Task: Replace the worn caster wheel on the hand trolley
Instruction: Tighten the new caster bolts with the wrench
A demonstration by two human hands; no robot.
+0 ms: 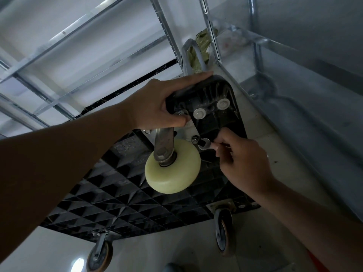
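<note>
We are gripping the trolley [149,195] corner with our left hand [157,107], right hand [243,156] pinching a wrench [204,145] beside the cream wheel [172,167].

Caster wheel [172,166] stands between left hand [157,107] and right hand [242,157] (2 casters [224,230] nearer).

Dim, cool, bluish light. A bright glare spot reflects off the glossy floor [77,265] at the bottom left. The forearms are deep in shadow. Wide-angle distortion bends the metal shelf rails [82,22] near the edges, and fine detail looks soft and smeared.
</note>
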